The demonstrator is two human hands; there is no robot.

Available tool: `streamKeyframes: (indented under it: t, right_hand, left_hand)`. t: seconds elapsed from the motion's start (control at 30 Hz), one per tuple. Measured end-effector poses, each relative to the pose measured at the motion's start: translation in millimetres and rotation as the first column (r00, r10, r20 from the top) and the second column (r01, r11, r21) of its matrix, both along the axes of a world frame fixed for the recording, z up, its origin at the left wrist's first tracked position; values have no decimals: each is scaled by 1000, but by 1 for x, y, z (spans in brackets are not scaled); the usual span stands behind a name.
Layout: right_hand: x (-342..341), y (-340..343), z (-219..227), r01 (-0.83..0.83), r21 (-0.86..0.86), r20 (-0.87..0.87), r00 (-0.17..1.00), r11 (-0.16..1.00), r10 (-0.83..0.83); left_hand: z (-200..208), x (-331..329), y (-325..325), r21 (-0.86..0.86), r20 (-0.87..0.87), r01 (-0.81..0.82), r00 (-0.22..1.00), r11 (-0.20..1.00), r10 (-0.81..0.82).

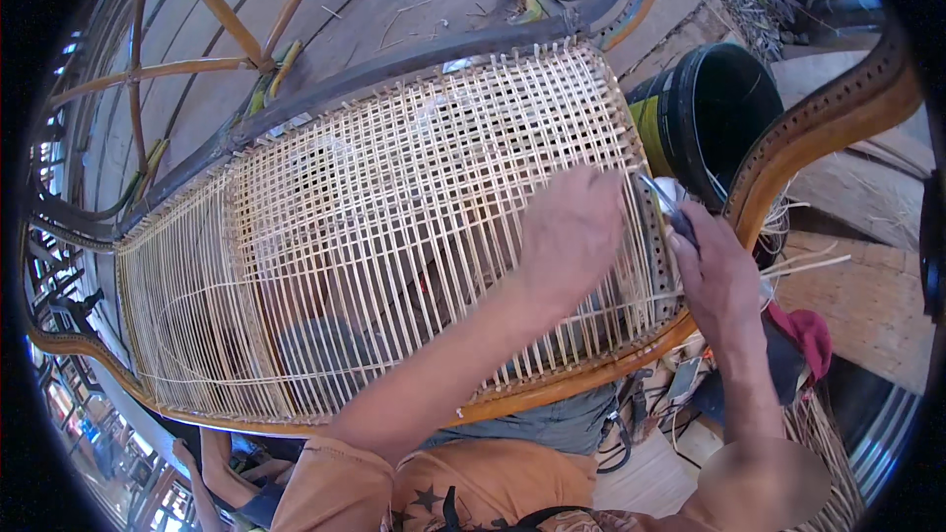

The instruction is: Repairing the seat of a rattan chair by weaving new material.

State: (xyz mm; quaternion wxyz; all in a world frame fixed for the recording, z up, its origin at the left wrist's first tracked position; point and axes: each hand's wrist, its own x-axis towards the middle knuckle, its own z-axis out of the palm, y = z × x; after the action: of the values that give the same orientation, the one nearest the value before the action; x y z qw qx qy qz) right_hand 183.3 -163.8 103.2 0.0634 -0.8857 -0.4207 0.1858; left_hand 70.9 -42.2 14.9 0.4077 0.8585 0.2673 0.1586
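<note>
A long wooden furniture frame (pixel 581 374) lies across my lap, strung with pale cane strands (pixel 434 167). The far part is woven into an open grid; nearer me and at the left, many strands run in one direction only. My left hand (pixel 576 232), slightly smeared, is over the weave close to the right rail, fingers curled together; whatever they pinch is hidden. Beside that rail, my right hand (pixel 724 271) grips a slim metal hand tool (pixel 662 199), its shiny end pointing up and left toward my left fingertips. Holes line the right rail (pixel 652 236).
A black bucket (pixel 734 113) with a yellow patch stands beyond the right rail. A curved wooden arm (pixel 838 113) sweeps up at the right. Loose cane (pixel 808 261), a dark red cloth (pixel 803 340) and a cane bundle (pixel 828 443) lie right. Rattan poles (pixel 212 5) stand far left.
</note>
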Motion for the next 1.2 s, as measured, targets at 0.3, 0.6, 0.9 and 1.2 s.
streamKeyframes:
  t: [0.3,0.6,0.9,1.2]
  right_hand:
    - [-19,-15,3,117,86,17,993,989,-118]
    - [-8,-11,3,189,129,-112,978,973,-175]
    - [-1,31,15,-55,-83,18,998,995,56]
    - [1,51,13,-242,-347,163,936,906,312]
  left_hand:
    - [18,-3,-13,-771,-119,6,981,637,-153]
    - [18,6,-18,-954,19,26,999,297,-27]
    - [8,3,-25,-892,10,21,1000,452,-25]
    - [16,2,-18,-958,-17,-10,1000,286,-25]
